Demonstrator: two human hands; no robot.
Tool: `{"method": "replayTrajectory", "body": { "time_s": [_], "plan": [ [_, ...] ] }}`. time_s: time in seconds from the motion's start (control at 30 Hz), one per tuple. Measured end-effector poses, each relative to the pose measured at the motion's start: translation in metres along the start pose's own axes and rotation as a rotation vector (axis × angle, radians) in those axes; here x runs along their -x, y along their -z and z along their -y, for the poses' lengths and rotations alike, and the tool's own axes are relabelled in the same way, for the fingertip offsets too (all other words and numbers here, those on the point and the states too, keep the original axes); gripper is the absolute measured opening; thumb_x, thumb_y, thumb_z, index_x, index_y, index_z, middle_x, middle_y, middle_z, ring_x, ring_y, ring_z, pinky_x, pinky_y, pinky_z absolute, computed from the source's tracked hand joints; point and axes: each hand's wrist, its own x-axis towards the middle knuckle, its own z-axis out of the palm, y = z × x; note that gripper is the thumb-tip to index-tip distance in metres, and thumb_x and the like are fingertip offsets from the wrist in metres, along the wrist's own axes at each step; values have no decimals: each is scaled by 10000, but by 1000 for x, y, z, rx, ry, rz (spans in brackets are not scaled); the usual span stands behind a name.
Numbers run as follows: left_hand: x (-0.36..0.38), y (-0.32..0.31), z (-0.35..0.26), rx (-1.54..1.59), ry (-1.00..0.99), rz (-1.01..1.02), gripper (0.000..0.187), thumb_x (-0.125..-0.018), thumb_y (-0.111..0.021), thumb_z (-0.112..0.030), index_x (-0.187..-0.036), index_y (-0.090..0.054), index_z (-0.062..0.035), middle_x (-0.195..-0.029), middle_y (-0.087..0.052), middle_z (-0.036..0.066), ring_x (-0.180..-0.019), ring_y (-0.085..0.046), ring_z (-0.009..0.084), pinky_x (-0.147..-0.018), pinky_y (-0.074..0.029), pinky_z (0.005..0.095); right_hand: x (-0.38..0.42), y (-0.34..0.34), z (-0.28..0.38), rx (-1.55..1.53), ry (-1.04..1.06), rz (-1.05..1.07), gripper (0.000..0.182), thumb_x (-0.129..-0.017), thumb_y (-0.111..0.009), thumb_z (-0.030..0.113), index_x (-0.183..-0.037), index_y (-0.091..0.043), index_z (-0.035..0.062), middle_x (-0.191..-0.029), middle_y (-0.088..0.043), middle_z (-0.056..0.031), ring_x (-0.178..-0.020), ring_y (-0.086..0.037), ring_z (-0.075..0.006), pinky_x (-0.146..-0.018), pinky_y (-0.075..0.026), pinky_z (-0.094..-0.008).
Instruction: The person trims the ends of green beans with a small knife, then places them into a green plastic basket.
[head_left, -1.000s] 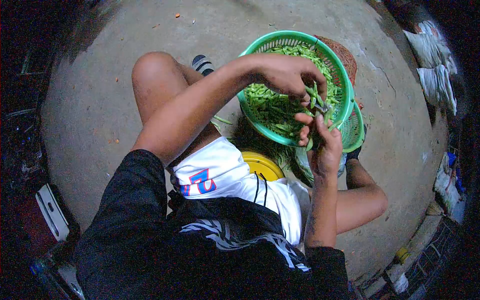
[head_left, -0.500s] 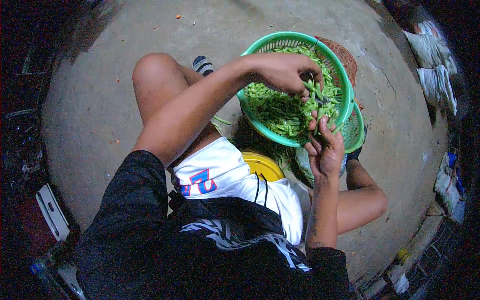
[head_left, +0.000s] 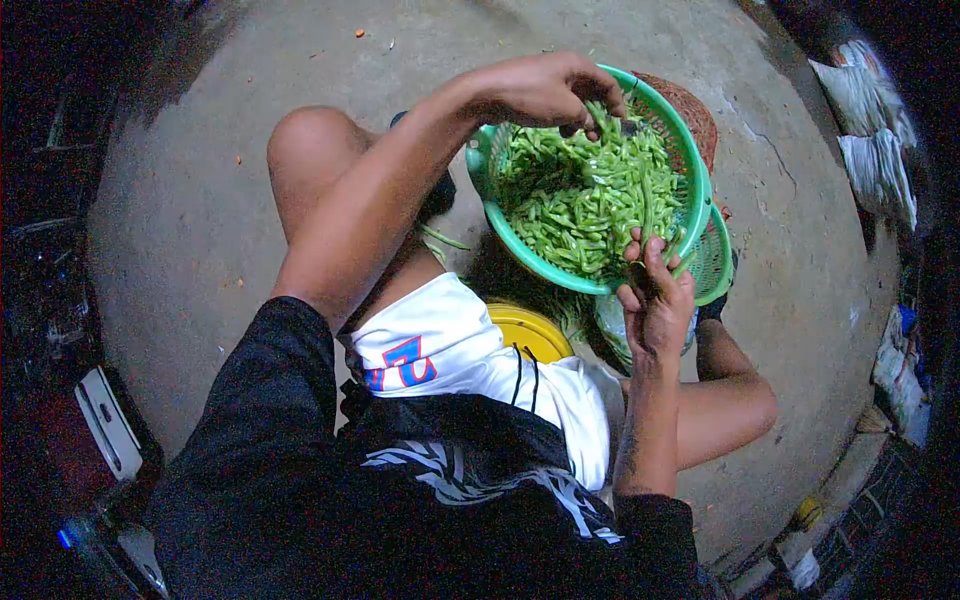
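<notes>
The left hand [head_left: 545, 90] pinches a small blade over the green basket [head_left: 700, 190], right hand [head_left: 655, 300] fingers grip one bean [head_left: 645, 215]; most beans [head_left: 580, 200] remain heaped.

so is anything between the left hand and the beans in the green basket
Nothing visible. The left hand is right over the far side of the green basket, fingertips at the heap of green beans. The right hand is at the near rim, out of its way.
</notes>
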Motion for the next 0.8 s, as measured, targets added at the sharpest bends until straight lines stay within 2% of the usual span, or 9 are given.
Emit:
{"method": "replayTrajectory", "body": {
  "time_s": [0.1,0.13,0.17,0.23,0.3,0.47,0.63,0.67,0.8],
  "plan": [
    [4,-27,-7,67,-42,35,433,-822,-653,25,-1249,-637,-48,-1073,-688,54,-916,-657,140,-807,-541,308,-1,-1,-2,43,22,-6,248,-979,-690,248,-1127,-646,54,-925,-701,-47,-671,-546,-41,-433,-317,-173],
    [3,-38,-7,-43,-79,79,471,-814,-656,24,-1276,-621,-56,-1082,-685,57,-948,-661,132,-815,-539,310,-1,-3,-2,43,22,-10,248,-979,-690,248,-1127,-646,54,-925,-701,-47,-671,-546,-41,-433,-317,-173],
    [-1,-44,-4,34,-48,164,456,-825,-674,4,-1274,-620,-52,-1081,-686,53,-948,-657,136,-822,-538,313,1,-6,0,79,24,-43,252,-971,-702,250,-1122,-650,55,-926,-703,-45,-675,-548,-39,-434,-317,-173],
    [-3,-33,-7,-168,-164,167,420,-832,-694,-15,-1246,-622,-33,-1066,-688,54,-942,-655,144,-820,-536,308,4,-5,-1,121,17,-76,256,-963,-713,253,-1116,-654,57,-928,-705,-43,-678,-551,-37,-434,-318,-174],
    [-3,-18,4,76,-50,54,331,-859,-685,-29,-1187,-637,-9,-987,-691,62,-914,-655,141,-801,-535,303,2,-1,0,68,36,-56,243,-960,-717,247,-1103,-666,57,-924,-705,-36,-667,-537,-31,-438,-319,-176],
    [1,-34,-6,51,-47,129,439,-870,-675,4,-1292,-559,-26,-910,-687,61,-861,-665,127,-781,-525,306,1,-3,-1,74,41,-84,231,-961,-717,247,-1085,-667,58,-921,-707,-36,-653,-521,-29,-441,-318,-179],
    [-4,-29,-5,-28,-152,65,369,-850,-688,-21,-1212,-619,-28,-911,-683,52,-843,-639,135,-749,-525,316,3,-4,-1,106,64,-73,226,-964,-713,238,-1096,-669,60,-922,-707,-37,-641,-508,-33,-443,-315,-179],
    [0,-18,-6,6,-21,41,357,-849,-675,-16,-1202,-628,-39,-912,-675,46,-847,-626,132,-758,-525,312,4,-3,0,81,63,-65,220,-967,-710,234,-1099,-670,63,-919,-705,-33,-635,-502,-32,-442,-315,-180],
    [1,-33,-8,10,-26,78,394,-848,-689,-23,-1234,-613,-53,-915,-662,43,-846,-628,129,-792,-513,297,0,-1,-1,38,69,-16,207,-972,-703,223,-1105,-671,68,-916,-703,-28,-623,-498,-32,-438,-315,-186]
  ]
}}
